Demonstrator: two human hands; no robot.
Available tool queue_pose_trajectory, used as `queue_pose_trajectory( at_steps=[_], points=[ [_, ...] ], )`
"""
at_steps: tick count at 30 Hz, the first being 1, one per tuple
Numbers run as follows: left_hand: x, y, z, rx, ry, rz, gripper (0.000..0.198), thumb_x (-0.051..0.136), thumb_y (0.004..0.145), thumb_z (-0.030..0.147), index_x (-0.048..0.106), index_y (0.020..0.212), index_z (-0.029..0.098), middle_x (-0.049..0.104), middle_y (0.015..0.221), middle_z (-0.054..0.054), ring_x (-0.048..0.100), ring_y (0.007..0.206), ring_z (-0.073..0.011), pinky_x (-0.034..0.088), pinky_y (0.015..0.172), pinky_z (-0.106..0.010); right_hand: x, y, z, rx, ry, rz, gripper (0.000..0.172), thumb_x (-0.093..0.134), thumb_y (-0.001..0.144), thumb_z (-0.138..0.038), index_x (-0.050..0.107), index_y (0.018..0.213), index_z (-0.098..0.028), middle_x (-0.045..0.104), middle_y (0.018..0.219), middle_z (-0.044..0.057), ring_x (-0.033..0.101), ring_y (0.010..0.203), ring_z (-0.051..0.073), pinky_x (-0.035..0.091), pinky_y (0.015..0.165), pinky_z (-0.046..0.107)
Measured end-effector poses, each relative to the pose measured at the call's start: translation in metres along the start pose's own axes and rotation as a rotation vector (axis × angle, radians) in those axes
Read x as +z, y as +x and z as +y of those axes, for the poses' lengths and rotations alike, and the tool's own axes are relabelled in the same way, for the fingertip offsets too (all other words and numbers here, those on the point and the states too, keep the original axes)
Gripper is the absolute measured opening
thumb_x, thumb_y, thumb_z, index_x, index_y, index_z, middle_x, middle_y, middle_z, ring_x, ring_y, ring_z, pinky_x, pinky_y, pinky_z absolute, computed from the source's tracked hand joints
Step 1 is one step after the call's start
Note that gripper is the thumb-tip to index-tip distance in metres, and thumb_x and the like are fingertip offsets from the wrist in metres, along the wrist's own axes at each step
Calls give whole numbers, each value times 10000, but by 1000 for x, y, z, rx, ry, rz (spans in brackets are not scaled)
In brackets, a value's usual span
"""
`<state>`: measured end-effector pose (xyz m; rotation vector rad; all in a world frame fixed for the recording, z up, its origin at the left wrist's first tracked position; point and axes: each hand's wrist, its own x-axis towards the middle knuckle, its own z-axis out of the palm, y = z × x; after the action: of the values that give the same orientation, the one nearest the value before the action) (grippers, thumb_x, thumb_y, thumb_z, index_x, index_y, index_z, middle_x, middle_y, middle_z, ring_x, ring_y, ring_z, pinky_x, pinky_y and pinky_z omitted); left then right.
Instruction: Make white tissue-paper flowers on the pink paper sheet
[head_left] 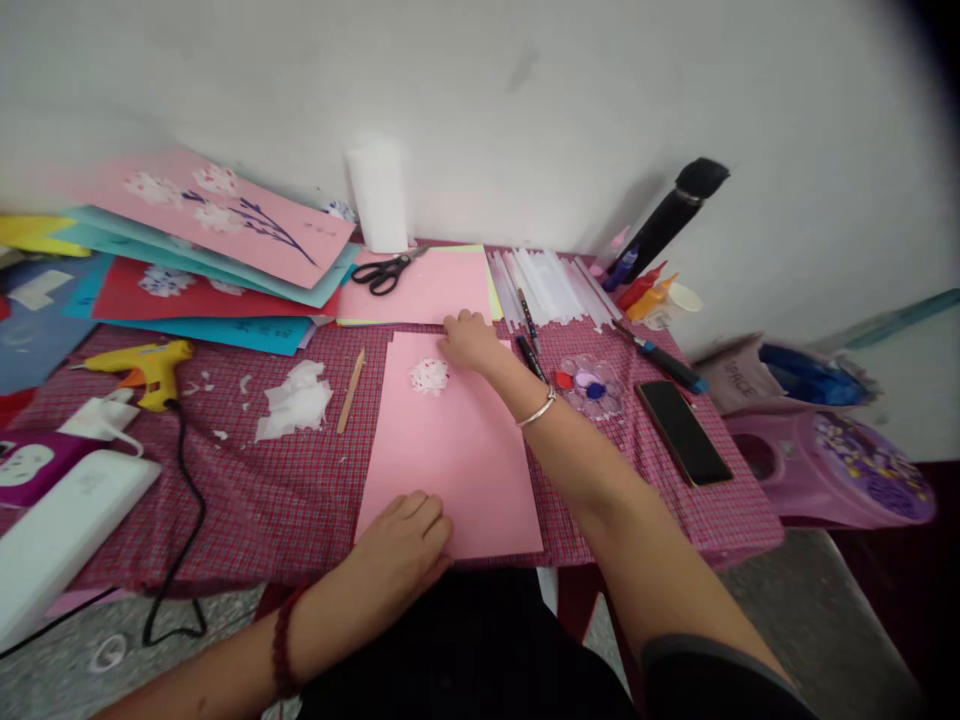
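Observation:
A pink sheet of paper (pixel 457 470) lies upright before me on the checked tablecloth. Near its top sits a round white flower with small red specks (pixel 430 376). My left hand (pixel 405 545) is at the sheet's near left corner, its bent fingers on the paper and the thumb by the bottom edge. At the top edge, my right hand (pixel 474 342) has its fingers curled down onto the same sheet, just right of the flower. The fingertips of the right hand are partly hidden. Black-handled scissors (pixel 384 273) rest on a stack of coloured paper (pixel 442 285) beyond.
Left are a yellow glue gun (pixel 150 370), crumpled white tissue (pixel 296 402), a wooden stick (pixel 351 390) and finished flower cards (pixel 240 220). Right are a paint palette (pixel 592 388), markers (pixel 529 320), a phone (pixel 684 432), a craft knife (pixel 664 358) and glue sticks (pixel 551 285).

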<state>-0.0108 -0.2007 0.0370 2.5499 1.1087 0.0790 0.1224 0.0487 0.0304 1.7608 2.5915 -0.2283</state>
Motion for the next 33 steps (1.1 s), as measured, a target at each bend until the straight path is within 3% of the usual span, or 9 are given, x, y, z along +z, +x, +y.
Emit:
queue_pose_trajectory(
  at_steps=[5,12,20,27,30,33],
  points=[
    [0,1,1,85,36,19,25,536,875,160,535,854,173,576,907,-57,492,812,-212,391,745,-350,0,-3,-1,-22,-9,3,346,434,918,-340,535,1194,-157,515,1198,169,472,1101,328,425,903,482],
    [26,-2,-1,175,115,6,62,566,864,123,562,910,165,571,904,-53,487,842,-214,373,741,-352,0,-4,-3,-32,5,-6,363,435,918,-330,537,1210,-139,507,1200,187,469,1095,353,418,888,474],
    [-5,2,-3,95,44,-46,127,621,855,277,565,864,162,596,929,-53,503,843,-216,389,773,-354,-1,-8,-1,-51,65,-4,313,436,921,-302,601,1137,-145,513,1185,188,476,1088,351,375,928,479],
    [-2,6,-16,42,-9,-54,397,711,710,512,565,827,161,599,900,-66,518,812,-229,411,738,-355,2,-5,2,-34,330,23,217,529,869,-244,663,1017,-161,543,1159,168,468,1132,344,338,974,482],
    [-7,1,-28,-11,-200,38,427,683,725,547,582,882,163,605,926,-76,531,851,-238,423,762,-360,-10,-15,14,-36,534,66,236,562,841,-229,644,1055,-172,576,1164,130,496,1132,277,335,1005,418],
    [-22,-5,-51,-311,-537,315,337,556,848,425,560,1078,178,583,810,-28,541,741,-187,427,671,-302,-22,-46,36,33,758,172,314,435,900,-251,556,1185,-201,545,1275,86,481,1183,202,353,1006,354]
  ],
)
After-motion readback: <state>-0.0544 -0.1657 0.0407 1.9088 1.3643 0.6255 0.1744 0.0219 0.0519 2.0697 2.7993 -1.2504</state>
